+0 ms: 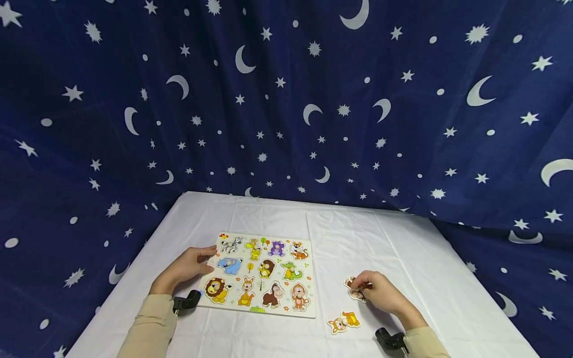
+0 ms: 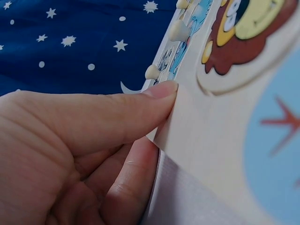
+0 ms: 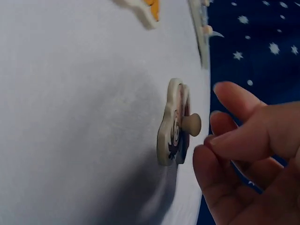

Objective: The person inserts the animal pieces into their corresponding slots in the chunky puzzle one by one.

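My left hand (image 1: 188, 266) holds the left edge of a wooden animal puzzle board (image 1: 312, 298). In the left wrist view the thumb (image 2: 159, 91) lies on the board's edge and a finger (image 2: 133, 178) is against its underside. My right hand (image 1: 376, 291) hovers over a brown monkey piece (image 1: 356, 294) on the table, partly covering it in the head view. From the right wrist view, the loosely bent fingertips (image 3: 206, 159) are just apart from the piece's round wooden knob (image 3: 192, 124). An orange kangaroo piece (image 1: 344, 322) lies nearer the front.
A white cloth (image 1: 358, 233) with creases covers the table. Behind it hangs a dark blue curtain (image 1: 286, 124) with moons and stars. Several knobbed animals, such as the elephant (image 1: 229, 266) and the crocodile (image 1: 292, 271), show on the board. Black camera mounts (image 1: 188, 301) sit at both wrists.
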The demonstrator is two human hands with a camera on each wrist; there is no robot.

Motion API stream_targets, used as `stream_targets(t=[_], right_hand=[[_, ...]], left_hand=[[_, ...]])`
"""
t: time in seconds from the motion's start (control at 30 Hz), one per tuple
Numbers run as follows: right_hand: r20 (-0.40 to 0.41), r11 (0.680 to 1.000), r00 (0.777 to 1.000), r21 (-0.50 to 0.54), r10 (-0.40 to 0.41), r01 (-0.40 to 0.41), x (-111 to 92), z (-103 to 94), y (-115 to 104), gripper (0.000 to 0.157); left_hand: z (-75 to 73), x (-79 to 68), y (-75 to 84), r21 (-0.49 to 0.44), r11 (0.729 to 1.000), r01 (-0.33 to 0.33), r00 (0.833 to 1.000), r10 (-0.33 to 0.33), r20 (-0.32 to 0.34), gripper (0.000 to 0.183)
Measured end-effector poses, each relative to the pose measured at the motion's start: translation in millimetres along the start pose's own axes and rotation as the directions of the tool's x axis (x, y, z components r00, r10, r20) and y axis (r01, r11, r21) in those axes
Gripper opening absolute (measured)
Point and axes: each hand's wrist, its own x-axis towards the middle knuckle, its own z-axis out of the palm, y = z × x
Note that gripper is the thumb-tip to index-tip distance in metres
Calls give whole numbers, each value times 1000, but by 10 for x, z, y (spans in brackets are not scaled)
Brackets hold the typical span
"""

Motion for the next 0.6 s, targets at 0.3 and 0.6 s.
stream_targets(t=[0.3, 0.6], right_hand=[[106, 992, 987, -22, -120, 123, 80, -23, 41, 20], [141, 995, 985, 4, -98, 99, 150, -13, 37, 27]], left_hand=[[-6, 6, -7, 1, 1000, 10, 1000, -10, -9, 57], [-12, 16, -13, 2, 1000, 23, 1000, -23, 7, 58]])
